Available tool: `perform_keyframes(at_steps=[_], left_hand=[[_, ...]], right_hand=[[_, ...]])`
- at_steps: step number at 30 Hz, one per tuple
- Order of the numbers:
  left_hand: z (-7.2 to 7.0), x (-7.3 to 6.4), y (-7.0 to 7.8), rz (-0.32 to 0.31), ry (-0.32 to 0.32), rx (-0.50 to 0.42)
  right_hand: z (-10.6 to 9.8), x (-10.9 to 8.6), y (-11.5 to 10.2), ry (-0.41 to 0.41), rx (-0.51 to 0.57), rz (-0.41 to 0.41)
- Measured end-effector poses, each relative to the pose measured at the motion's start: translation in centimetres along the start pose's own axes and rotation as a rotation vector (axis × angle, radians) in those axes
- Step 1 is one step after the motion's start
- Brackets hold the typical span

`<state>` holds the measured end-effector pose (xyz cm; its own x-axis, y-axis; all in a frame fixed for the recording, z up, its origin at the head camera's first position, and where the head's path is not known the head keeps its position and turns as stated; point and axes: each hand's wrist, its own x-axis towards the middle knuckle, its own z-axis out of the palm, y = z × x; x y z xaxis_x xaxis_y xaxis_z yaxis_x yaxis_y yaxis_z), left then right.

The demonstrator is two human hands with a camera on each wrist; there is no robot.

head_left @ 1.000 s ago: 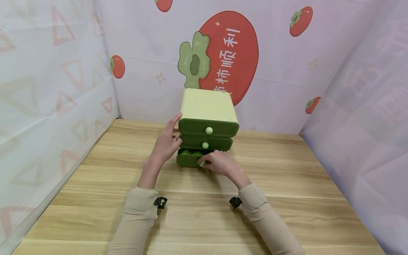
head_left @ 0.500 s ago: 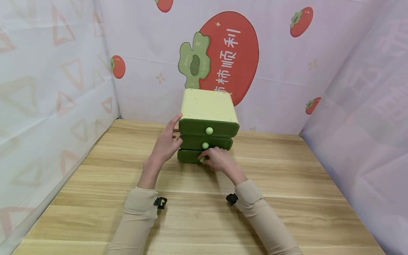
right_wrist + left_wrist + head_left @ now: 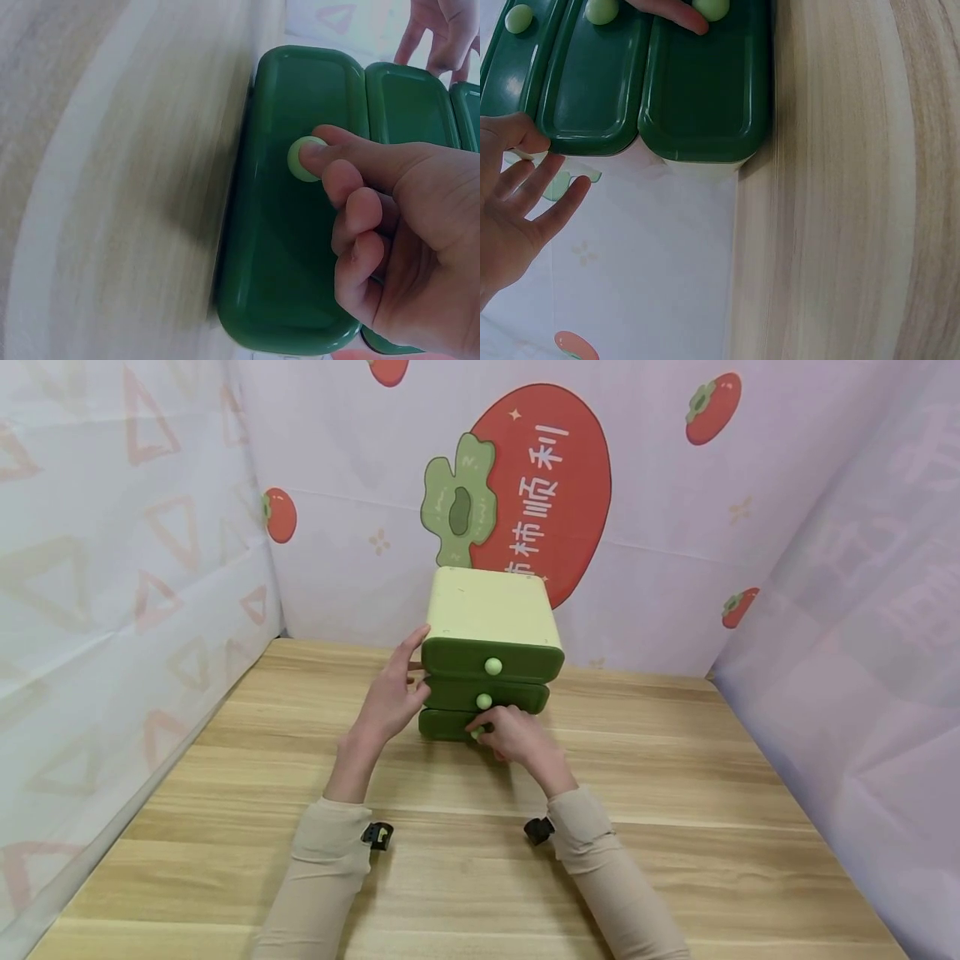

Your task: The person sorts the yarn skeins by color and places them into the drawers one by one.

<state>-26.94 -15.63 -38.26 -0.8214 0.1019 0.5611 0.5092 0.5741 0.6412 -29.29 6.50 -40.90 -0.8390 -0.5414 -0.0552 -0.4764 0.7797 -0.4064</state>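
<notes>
A small drawer cabinet (image 3: 491, 606) has a pale yellow top and dark green drawer fronts with round light green knobs. My left hand (image 3: 386, 697) rests at its left side, fingers fairly straight, the thumb against the edge of the drawer fronts. With thumb and index finger, my right hand (image 3: 517, 735) pinches the knob (image 3: 301, 161) of the bottom drawer (image 3: 277, 247). That drawer now sits flush below the middle drawer (image 3: 450, 693). The top drawer (image 3: 457, 660) is closed too. Whatever lies inside the drawers is hidden.
The cabinet stands toward the back of a wood-grain table (image 3: 450, 877). Behind it hangs a pale cloth backdrop (image 3: 337, 577) with red fruit prints. Cloth walls (image 3: 112, 610) flank the table on both sides. Black wrist cameras (image 3: 378, 836) sit at the cuffs.
My right hand has moved inward with the bottom drawer's knob, and the drawer has slid from slightly pulled out to closed, hiding the green things inside. My left hand has stayed put.
</notes>
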Motion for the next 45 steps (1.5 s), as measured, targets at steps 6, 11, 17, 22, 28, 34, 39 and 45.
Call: perform_keyframes(at_steps=[6,11,17,22,28,34,39,45], left_hand=[[0.1,0.1,0.2,-0.008,-0.005,-0.007],[0.2,0.1,0.1,-0.027,-0.011,-0.01],[0.0,0.0,0.1,-0.058,-0.007,0.004],[-0.1,0.2,0.2,-0.065,-0.015,0.017],[-0.1,0.1,0.1,-0.054,-0.004,0.026],[0.2,0.0,-0.1,-0.046,-0.01,0.018],[0.2,-0.1,-0.2,-0.045,-0.005,0.022],[0.2,0.0,-0.2,-0.022,0.01,0.049]], right_hand=[[0.1,-0.2,0.5,0.001,0.064,0.004],[0.2,-0.2,1.1,0.015,0.081,-0.013],[0.2,0.0,1.4,0.044,0.053,-0.065],[0.1,0.2,1.5,0.072,0.004,-0.09],[0.1,0.1,1.6,0.057,0.017,-0.087],[0.2,0.0,1.7,0.026,0.011,-0.078],[-0.9,-0.5,1.5,-0.005,0.011,-0.106],[-3.1,-1.4,2.1,0.001,-0.003,-0.104]])
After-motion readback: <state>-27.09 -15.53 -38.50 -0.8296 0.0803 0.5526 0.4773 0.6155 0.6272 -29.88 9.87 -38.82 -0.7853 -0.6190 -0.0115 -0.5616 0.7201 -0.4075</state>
